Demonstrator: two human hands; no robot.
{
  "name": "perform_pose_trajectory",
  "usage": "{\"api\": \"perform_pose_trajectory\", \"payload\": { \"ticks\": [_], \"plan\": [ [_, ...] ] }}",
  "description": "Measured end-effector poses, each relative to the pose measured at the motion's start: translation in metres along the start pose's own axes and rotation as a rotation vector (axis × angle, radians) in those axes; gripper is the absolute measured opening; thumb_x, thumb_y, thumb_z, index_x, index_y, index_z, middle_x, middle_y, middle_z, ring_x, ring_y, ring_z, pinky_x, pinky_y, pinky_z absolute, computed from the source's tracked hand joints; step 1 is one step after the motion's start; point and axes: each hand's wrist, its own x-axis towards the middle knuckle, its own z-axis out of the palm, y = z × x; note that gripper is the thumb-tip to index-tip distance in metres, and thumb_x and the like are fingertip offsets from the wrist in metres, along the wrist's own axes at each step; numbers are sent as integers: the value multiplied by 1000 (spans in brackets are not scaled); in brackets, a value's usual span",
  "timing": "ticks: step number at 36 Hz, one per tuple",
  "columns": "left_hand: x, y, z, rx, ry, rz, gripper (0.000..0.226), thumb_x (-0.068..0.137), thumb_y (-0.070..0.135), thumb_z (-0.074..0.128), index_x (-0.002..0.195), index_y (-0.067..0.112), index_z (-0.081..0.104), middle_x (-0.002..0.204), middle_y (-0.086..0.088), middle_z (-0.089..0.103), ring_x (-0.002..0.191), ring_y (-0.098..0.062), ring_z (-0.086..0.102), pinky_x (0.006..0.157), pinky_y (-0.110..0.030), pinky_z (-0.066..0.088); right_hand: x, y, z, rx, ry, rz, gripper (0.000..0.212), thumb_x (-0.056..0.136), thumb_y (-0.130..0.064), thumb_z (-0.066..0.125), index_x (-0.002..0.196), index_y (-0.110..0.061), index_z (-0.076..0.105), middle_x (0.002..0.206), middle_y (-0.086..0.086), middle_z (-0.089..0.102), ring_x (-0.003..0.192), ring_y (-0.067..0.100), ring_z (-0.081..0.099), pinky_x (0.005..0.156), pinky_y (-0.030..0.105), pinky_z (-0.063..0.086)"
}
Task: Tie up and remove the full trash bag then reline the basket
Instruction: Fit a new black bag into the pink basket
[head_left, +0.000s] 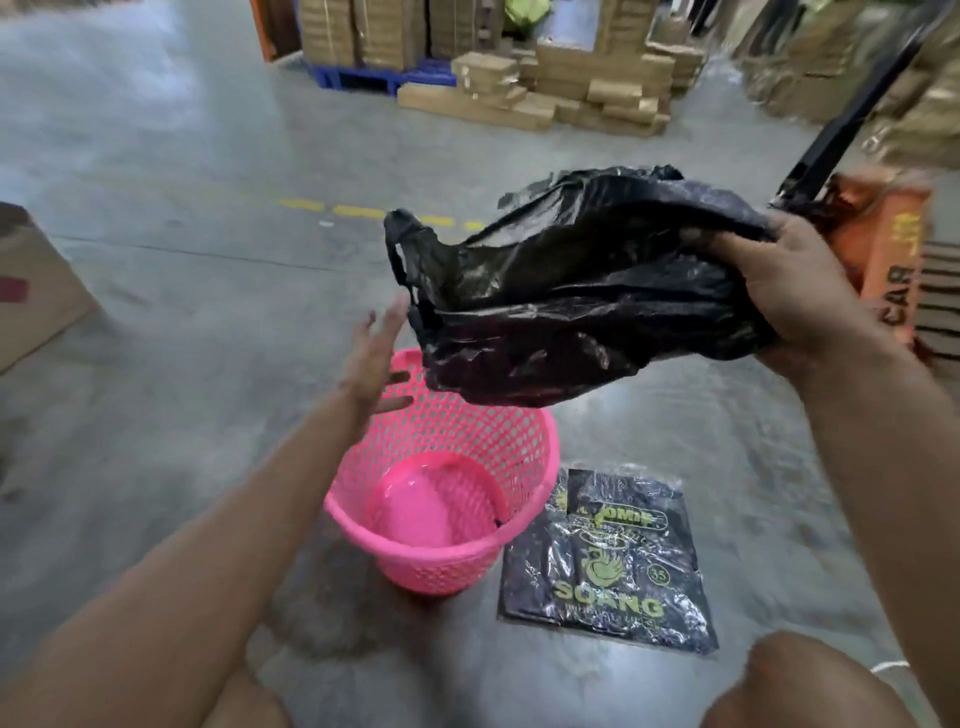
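A pink perforated plastic basket (447, 499) stands on the concrete floor with nothing inside it. Above it a crumpled black plastic bag (582, 291) hangs in the air, billowing out to the left. My right hand (779, 291) is shut on the bag's right end. My left hand (376, 348) is open, fingers spread, just left of the bag's loose handle loops and above the basket's far rim, not touching the bag. A flat packet of black bags (608, 566) with green print lies on the floor right of the basket.
Stacks of cardboard boxes (545, 88) and a blue pallet (358, 78) fill the far side. A cardboard box (36, 286) sits at the left edge. An orange box (883, 249) and a black bar (852, 119) are close behind my right hand. My knees (800, 686) show at the bottom.
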Motion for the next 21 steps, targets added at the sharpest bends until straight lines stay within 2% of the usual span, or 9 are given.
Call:
{"api": "perform_pose_trajectory", "payload": {
  "ticks": [2, 4, 7, 9, 10, 12, 15, 18, 21],
  "plan": [
    [1, 14, -11, -65, -85, -38, 73, 73, 85, 53, 125, 34, 62, 106, -3, 70, 93, -20, 70, 78, -42, 61, 3, 18, 6, 30, -76, 85, 27, 92, -7, 66, 119, -4, 70, 90, 12, 80, 70, 24, 76, 63, 39, 63],
    [5, 17, -21, -84, -46, -77, 40, 86, 63, 60, 95, 25, 68, 74, 1, 72, 72, -18, 69, 71, -32, 58, 4, 42, 16, -21, -126, 148, 17, 92, -4, 64, 107, -6, 72, 85, 7, 80, 66, 19, 75, 63, 36, 64],
    [16, 4, -33, 31, 130, 34, 6, 84, 16, 71, 90, 16, 71, 60, 8, 70, 68, -18, 67, 59, -24, 54, 8, 94, 30, -336, -127, 92, 16, 85, -2, 73, 95, -14, 69, 80, -2, 78, 71, 13, 73, 68, 35, 61],
    [20, -12, -43, 252, 181, 164, 14, 82, 1, 71, 92, 10, 72, 61, 6, 71, 63, -12, 66, 59, -22, 55, 12, 132, 42, -615, -137, 67, 25, 77, -14, 80, 97, -15, 65, 90, 4, 75, 86, 25, 71, 80, 44, 58],
    [20, -18, -46, 374, 178, 214, 18, 80, -1, 74, 96, 7, 72, 71, -2, 74, 70, -15, 66, 66, -25, 57, 10, 147, 50, -717, -136, 71, 30, 74, -18, 79, 99, -17, 62, 93, 5, 73, 90, 29, 69, 81, 42, 56],
    [25, -33, -51, 540, 133, 280, 23, 74, 3, 81, 93, 10, 69, 87, -16, 73, 79, -21, 63, 78, -38, 55, 3, 168, 69, -809, -134, 100, 39, 74, -20, 75, 108, -21, 57, 97, 5, 70, 93, 31, 66, 79, 37, 52],
    [29, -48, -53, 724, 67, 300, 29, 67, 28, 88, 75, 24, 60, 78, -13, 71, 70, -18, 57, 74, -39, 53, -1, 188, 96, -882, -166, 133, 57, 71, -25, 73, 123, -22, 49, 110, 9, 69, 102, 33, 65, 81, 37, 51],
    [25, -52, -55, 852, -37, 273, 41, 53, 51, 80, 76, 20, 65, 69, -7, 70, 61, -16, 57, 69, -41, 57, 5, 202, 113, -767, -209, 264, 67, 73, -42, 76, 129, -19, 47, 118, 3, 63, 108, 27, 61, 95, 39, 50],
    [18, -52, -57, 876, -177, 175, 53, 55, 58, 83, 87, 18, 68, 71, 1, 71, 64, -13, 61, 68, -30, 54, 13, 206, 126, -561, -212, 370, 40, 81, -49, 62, 105, -18, 59, 99, 0, 65, 91, 19, 61, 90, 40, 50]
  ]
}}
